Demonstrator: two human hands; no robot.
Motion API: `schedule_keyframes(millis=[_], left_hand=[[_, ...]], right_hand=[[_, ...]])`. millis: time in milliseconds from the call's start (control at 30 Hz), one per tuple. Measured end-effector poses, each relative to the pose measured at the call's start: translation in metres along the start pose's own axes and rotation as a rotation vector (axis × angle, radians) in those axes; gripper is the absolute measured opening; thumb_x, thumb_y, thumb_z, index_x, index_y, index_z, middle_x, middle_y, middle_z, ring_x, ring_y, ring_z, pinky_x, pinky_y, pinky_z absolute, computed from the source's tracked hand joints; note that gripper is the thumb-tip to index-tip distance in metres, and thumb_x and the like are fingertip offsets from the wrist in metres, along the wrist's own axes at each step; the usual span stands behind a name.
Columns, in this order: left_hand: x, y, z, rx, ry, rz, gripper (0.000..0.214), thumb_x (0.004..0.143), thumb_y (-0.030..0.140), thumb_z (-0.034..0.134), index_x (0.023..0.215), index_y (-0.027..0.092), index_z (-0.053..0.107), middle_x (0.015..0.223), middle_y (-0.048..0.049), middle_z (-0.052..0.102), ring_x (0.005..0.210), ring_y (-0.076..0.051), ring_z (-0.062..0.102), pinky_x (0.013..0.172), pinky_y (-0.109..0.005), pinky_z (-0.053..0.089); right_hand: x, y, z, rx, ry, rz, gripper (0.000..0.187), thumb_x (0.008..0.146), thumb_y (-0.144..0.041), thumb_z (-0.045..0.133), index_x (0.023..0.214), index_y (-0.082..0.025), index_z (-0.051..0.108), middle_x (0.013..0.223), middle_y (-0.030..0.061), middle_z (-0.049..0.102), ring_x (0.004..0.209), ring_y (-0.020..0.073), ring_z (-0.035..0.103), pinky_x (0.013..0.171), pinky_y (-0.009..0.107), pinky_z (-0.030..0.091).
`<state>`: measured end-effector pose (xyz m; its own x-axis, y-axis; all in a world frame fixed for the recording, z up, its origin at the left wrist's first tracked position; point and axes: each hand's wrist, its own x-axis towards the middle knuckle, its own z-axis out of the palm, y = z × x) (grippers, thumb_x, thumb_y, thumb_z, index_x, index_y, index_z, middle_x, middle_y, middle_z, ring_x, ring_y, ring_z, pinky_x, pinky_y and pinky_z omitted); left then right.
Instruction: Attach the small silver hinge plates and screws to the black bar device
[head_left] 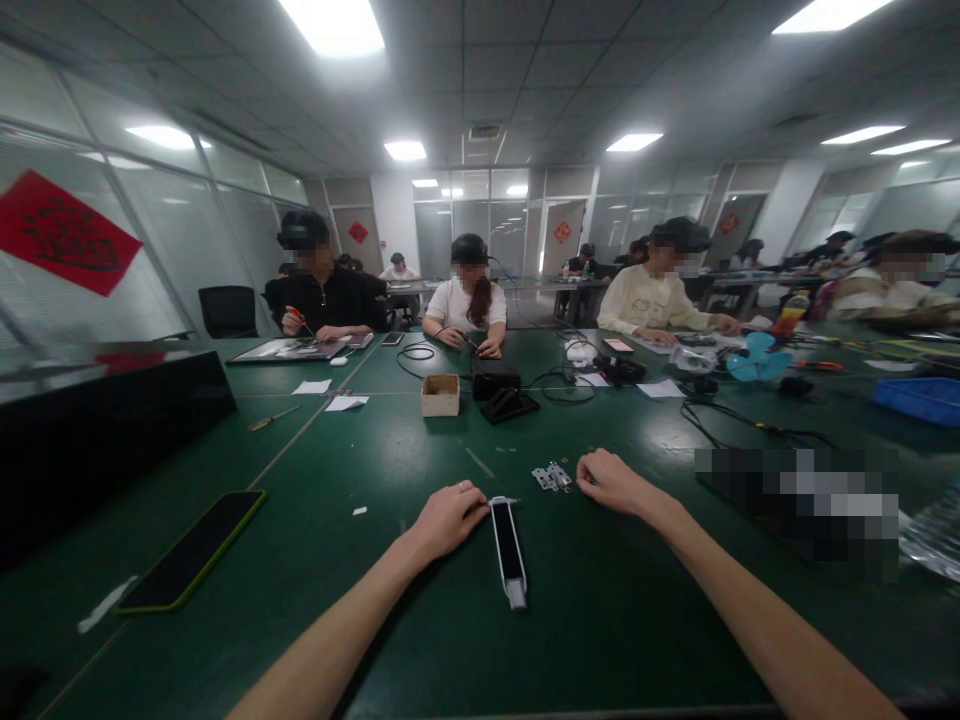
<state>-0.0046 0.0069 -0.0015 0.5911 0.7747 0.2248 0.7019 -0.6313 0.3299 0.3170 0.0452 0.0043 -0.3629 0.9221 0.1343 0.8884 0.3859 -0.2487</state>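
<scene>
My left hand (pixel 448 514) rests on the green table (pixel 615 610) with its fingers curled, touching the top end of a long white and black strip-shaped device (pixel 508 540) that lies flat. My right hand (pixel 611 480) lies to the right with its fingers curled in, right beside a small metal hinge-like part (pixel 552 477). Whether either hand pinches anything small is too fine to see. A few tiny screws (pixel 501 449) lie just beyond the metal part.
A phone in a green case (pixel 195 548) lies at the left. A small cardboard box (pixel 440 394), a black device (pixel 496 378) and cables sit further back. Three people work across the table. A blue tray (pixel 919 398) is at the right.
</scene>
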Motion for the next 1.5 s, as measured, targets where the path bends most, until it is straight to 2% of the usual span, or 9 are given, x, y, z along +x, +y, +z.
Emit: schedule_keyframes(millis=[167,400,533,700,1233,1400,1500], left_hand=[[0.0,0.001,0.0,0.016,-0.006,-0.003,0.016,0.092,0.029,0.046,0.096,0.02,0.06,0.094,-0.0016,0.058,0.082,-0.014,0.056,0.072,-0.025,0.044],[0.0,0.004,-0.003,0.012,-0.011,-0.008,0.018,0.092,0.03,0.045,0.095,0.02,0.06,0.092,-0.0017,0.058,0.081,-0.014,0.056,0.07,-0.024,0.044],[0.0,0.003,-0.002,0.014,-0.007,-0.002,0.018,0.092,0.03,0.045,0.096,0.02,0.06,0.092,-0.0018,0.058,0.081,-0.014,0.056,0.07,-0.024,0.044],[0.0,0.003,-0.002,0.02,-0.009,0.006,0.017,0.092,0.029,0.046,0.096,0.02,0.06,0.092,-0.0016,0.058,0.08,-0.014,0.056,0.07,-0.024,0.043],[0.001,-0.004,0.006,0.046,0.012,0.017,0.018,0.093,0.029,0.045,0.096,0.021,0.06,0.091,-0.0009,0.058,0.081,-0.014,0.056,0.073,-0.024,0.043],[0.001,-0.002,0.003,0.038,0.007,0.013,0.017,0.093,0.029,0.045,0.095,0.02,0.06,0.091,-0.0009,0.058,0.08,-0.014,0.056,0.072,-0.024,0.043],[0.0,-0.001,0.001,0.028,-0.002,0.015,0.017,0.093,0.029,0.045,0.096,0.02,0.06,0.092,-0.0009,0.058,0.081,-0.014,0.056,0.071,-0.024,0.043]], right_hand=[[-0.002,-0.024,-0.002,0.104,0.119,-0.069,0.017,0.087,-0.027,0.044,0.084,-0.017,0.058,0.084,0.0065,0.059,0.078,0.0183,0.053,0.071,0.031,0.043],[-0.007,-0.072,0.012,0.32,0.121,-0.17,0.011,0.083,-0.028,0.054,0.085,-0.019,0.06,0.087,0.0036,0.059,0.078,0.0167,0.054,0.071,0.031,0.045],[-0.009,-0.089,0.019,0.393,0.124,-0.213,0.008,0.082,-0.025,0.056,0.083,-0.02,0.062,0.084,0.0018,0.061,0.076,0.0157,0.054,0.069,0.029,0.044],[-0.009,-0.09,0.023,0.458,0.117,-0.162,0.009,0.081,-0.026,0.058,0.083,-0.02,0.064,0.083,0.0014,0.062,0.075,0.0157,0.055,0.067,0.028,0.044],[-0.004,-0.092,0.035,0.536,0.088,-0.188,0.014,0.083,-0.03,0.058,0.093,-0.022,0.064,0.087,0.0012,0.064,0.076,0.0155,0.057,0.067,0.029,0.046],[-0.006,-0.089,0.028,0.464,0.1,-0.229,0.017,0.083,-0.03,0.059,0.098,-0.022,0.063,0.093,0.0021,0.064,0.082,0.0171,0.057,0.071,0.03,0.047],[-0.005,-0.079,0.019,0.381,0.167,-0.244,0.019,0.083,-0.028,0.056,0.1,-0.021,0.062,0.098,0.0037,0.063,0.088,0.0181,0.057,0.077,0.032,0.047]])
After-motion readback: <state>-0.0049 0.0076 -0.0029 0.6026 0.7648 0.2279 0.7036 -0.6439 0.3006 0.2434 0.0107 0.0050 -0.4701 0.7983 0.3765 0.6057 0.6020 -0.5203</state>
